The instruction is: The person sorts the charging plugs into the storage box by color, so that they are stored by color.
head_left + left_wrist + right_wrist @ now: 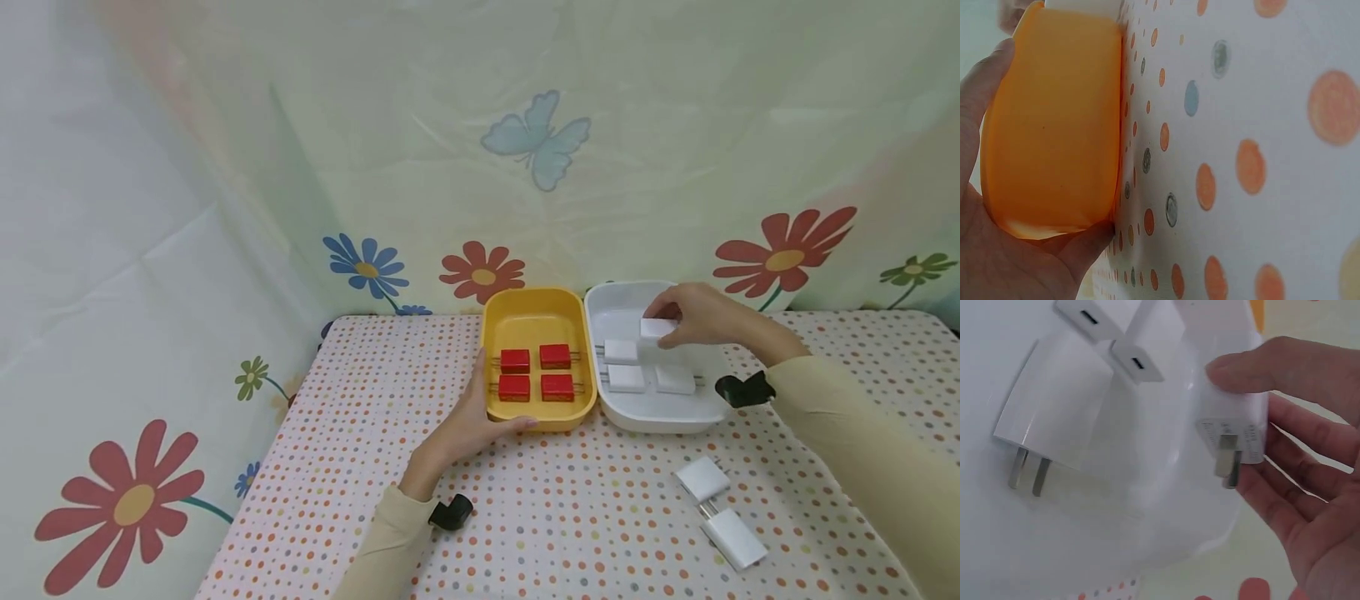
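My right hand point(693, 312) pinches a white plug-in charger point(657, 329) over the back right of the white tray point(660, 423). In the right wrist view, the metal prongs of this charger point(1229, 406) are visible. Three more white chargers lie in that tray, one of them point(1054, 400) with its two prongs showing. At the front left corner of the yellow tray point(536, 300), my left hand point(468, 417) holds its outside, thumb along the front and fingers up the left side. Several red chargers point(514, 361) lie in two columns inside the yellow tray.
Two white chargers lie on the dotted tablecloth in front of the white tray, one charger point(703, 479) nearer it and another charger point(735, 537) closer to me. The trays stand side by side, just before a flowered curtain point(420, 150).
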The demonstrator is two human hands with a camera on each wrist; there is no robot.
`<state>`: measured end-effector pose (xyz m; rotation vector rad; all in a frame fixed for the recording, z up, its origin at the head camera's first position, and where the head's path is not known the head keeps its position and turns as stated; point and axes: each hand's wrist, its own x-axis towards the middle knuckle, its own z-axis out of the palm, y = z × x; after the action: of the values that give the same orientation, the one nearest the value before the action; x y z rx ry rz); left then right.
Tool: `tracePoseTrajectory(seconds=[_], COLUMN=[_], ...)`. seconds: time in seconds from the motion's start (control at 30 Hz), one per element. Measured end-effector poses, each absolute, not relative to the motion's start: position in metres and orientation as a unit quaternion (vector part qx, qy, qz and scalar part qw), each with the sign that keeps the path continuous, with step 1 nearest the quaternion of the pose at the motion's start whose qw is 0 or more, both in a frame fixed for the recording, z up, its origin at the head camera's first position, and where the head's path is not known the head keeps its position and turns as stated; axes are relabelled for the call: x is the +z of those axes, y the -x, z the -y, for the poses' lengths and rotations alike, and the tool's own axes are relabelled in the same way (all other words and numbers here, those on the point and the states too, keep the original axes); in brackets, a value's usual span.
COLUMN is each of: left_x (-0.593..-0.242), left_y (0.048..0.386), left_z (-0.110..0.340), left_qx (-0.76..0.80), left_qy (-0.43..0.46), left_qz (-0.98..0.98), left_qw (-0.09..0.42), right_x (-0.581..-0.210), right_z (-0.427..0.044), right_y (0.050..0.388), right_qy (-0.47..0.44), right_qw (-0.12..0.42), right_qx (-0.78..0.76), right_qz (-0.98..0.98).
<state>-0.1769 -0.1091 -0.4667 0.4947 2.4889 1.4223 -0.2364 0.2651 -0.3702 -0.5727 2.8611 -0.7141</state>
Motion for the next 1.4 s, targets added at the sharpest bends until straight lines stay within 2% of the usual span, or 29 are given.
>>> tracePoseTrajectory(seconds=[0.23,0.9,1.4], left_x=[-0.463,-0.46,-0.465], left_y=[0.175,0.173,0.173], left_z=[0.108,0.106,0.11], left_qx=[0.489,0.5,0.501], left_qy=[-0.163,-0.171,-0.169], left_qz=[-0.849,-0.841,-0.841], left_qw=[0.118,0.113,0.116], right_x=[-0.385,-0.401,-0.399], right_z=[-0.262,-0.266,-0.264], right_y=[0.254,0.262,0.253], right_qy=[0.177,0.128,0.179], right_qw=[0.13,0.179,0.131], right_qx=[-0.221,-0.174,-0.171], right_qz=[-0.95,-0.96,-0.96])
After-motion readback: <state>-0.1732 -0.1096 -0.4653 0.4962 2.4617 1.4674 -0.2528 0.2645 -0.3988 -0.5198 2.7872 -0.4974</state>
